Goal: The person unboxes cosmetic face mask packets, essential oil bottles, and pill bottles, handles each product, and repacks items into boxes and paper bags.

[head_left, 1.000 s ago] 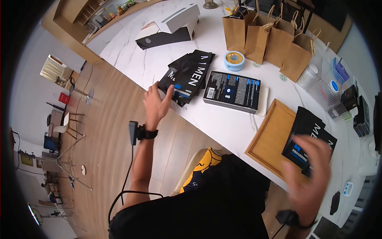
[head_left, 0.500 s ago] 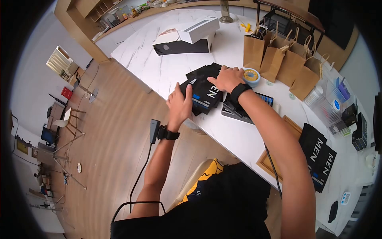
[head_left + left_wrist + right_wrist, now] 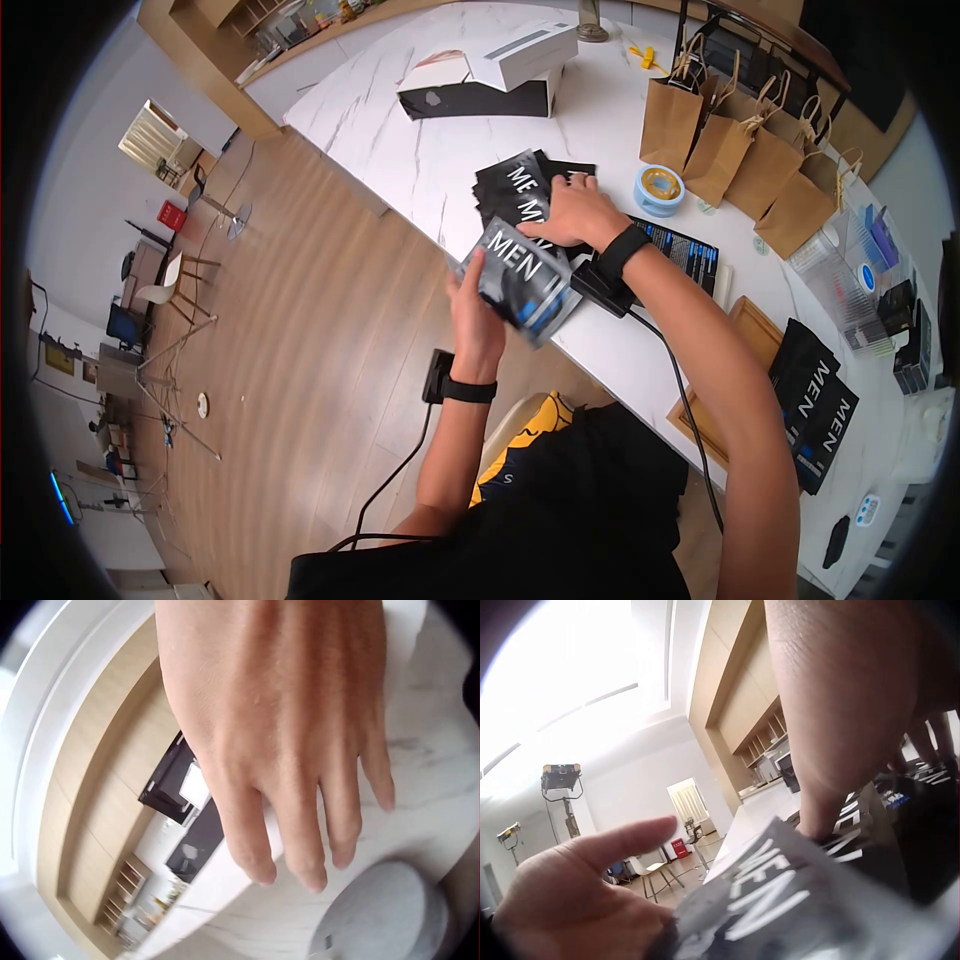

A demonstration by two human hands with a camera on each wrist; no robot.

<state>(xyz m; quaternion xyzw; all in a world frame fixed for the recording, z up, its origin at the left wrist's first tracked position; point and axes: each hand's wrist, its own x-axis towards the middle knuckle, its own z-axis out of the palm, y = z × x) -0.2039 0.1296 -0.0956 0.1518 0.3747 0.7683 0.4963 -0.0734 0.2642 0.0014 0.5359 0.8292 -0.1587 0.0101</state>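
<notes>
A silvery-black "MEN" packet (image 3: 528, 285), slightly blurred, is tilted over the table's front edge beside the left hand (image 3: 478, 325). In the left wrist view, the left hand (image 3: 277, 735) has its fingers straight. The right wrist view shows its thumb raised off the packet (image 3: 769, 907), with the fingers hidden behind. Spread over the packet pile (image 3: 500, 195), the right hand (image 3: 580, 215) touches it with thumb and fingers; the thumb of the right hand (image 3: 847, 697) presses on a packet near the tilted one.
A black box (image 3: 685, 255) lies beside the right wrist, with blue-rimmed tape (image 3: 659, 190) behind it. Brown paper bags (image 3: 715, 155) and clear organisers (image 3: 835, 285) stand at right. More packets (image 3: 815, 405) overlap a wooden tray (image 3: 755, 325). An open box (image 3: 480, 98) lies at the back.
The right hand moved from the tray side to the pile, then stayed over it. One packet has shifted off the pile towards the front edge, against the left hand, which has moved right and nearer.
</notes>
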